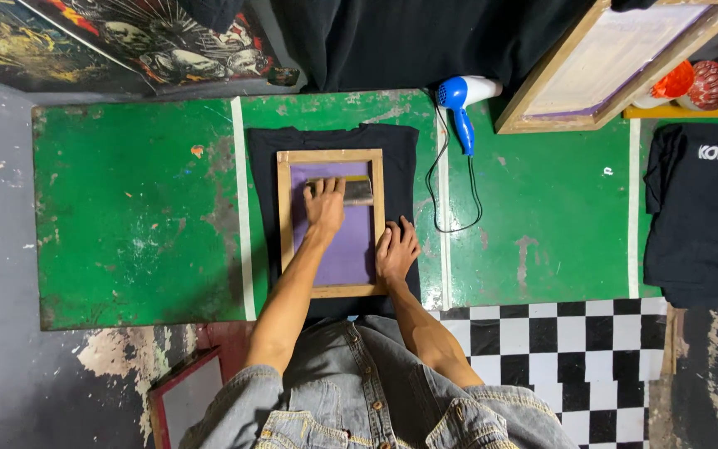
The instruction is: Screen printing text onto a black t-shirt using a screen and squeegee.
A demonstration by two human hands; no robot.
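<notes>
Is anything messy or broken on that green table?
Yes. The green table has scraped, worn paint with pale patches. The hair dryer lies on its side with its cord looped loosely. The wooden frame sits straight on the black shirt.

Green table (135,216) lies open left of the wooden screen frame (284,216); hairdryer cord (450,199) crowds its right.

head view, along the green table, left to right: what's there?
Bare green table → white tape strip → left hand on the squeegee inside the wooden screen frame → right hand on the frame's right edge → blue-and-white hair dryer → folded black shirt.
</notes>
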